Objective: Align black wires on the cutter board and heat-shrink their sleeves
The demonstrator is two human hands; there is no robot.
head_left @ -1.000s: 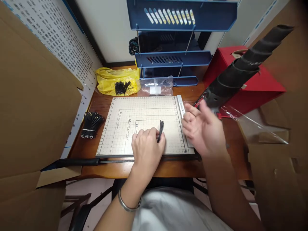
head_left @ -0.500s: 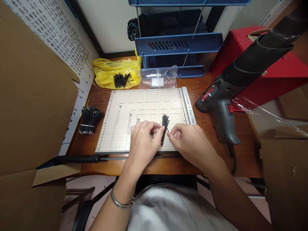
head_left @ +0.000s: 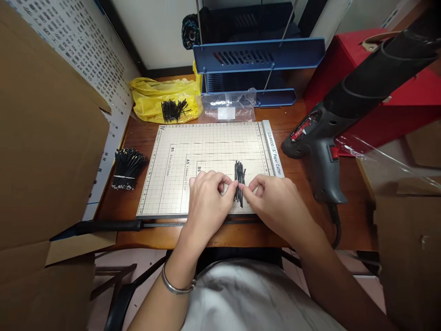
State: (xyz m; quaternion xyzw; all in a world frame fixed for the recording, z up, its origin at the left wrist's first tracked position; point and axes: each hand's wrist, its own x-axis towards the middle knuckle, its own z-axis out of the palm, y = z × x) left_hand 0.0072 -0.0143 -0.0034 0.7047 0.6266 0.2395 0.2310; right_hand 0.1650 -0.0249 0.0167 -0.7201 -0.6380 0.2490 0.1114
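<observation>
A small bunch of short black wires (head_left: 240,172) lies on the cream gridded board of a paper cutter (head_left: 175,184). My left hand (head_left: 212,197) is at the bunch's left side, thumb and index fingertips closed against the wires. From the right, my right hand (head_left: 272,197) touches them with its thumb and index fingertips drawn together. The two thumb tips nearly meet over the middle of the bunch. One wire stands slightly apart at the right. How firmly each hand grips is partly hidden by the fingers.
A banded bundle of black wires (head_left: 127,168) lies left of the board. More wires (head_left: 174,110) rest on a yellow bag (head_left: 144,99) behind. A heat gun (head_left: 320,151) stands at the right. The cutter's black handle (head_left: 108,226) runs along the front. A blue rack (head_left: 258,56) stands behind.
The wires have gone from a tight, slanted bunch to a more upright, spread one. My right fingertips have come in closer to my left. The camera view has shifted slightly.
</observation>
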